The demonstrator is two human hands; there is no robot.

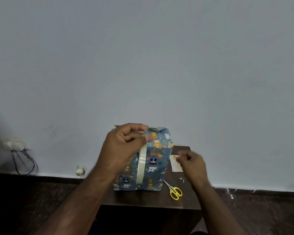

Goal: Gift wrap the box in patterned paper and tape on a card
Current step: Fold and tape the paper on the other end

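The box (153,160) stands upright on the tabletop (143,199), already in blue animal-patterned paper. It seems light and stiff but easy to tip, so holding its top edge is safest. Before it, the left hand (124,146) pinches a tape roll (141,165). Right of the box, the blurred right hand (192,165) hovers at the card (175,164); its fingers' state is unclear. Scissors (174,190) lie nearby.

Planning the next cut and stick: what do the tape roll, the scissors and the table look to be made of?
Tape roll: pale, glossy plastic film, probably clear or cream tape; its edge catches light.
Scissors: shiny metal blades, smooth yellow handles, likely plastic.
Table: dark brown, matte, looks like wood or laminate; grain is too dim to confirm.
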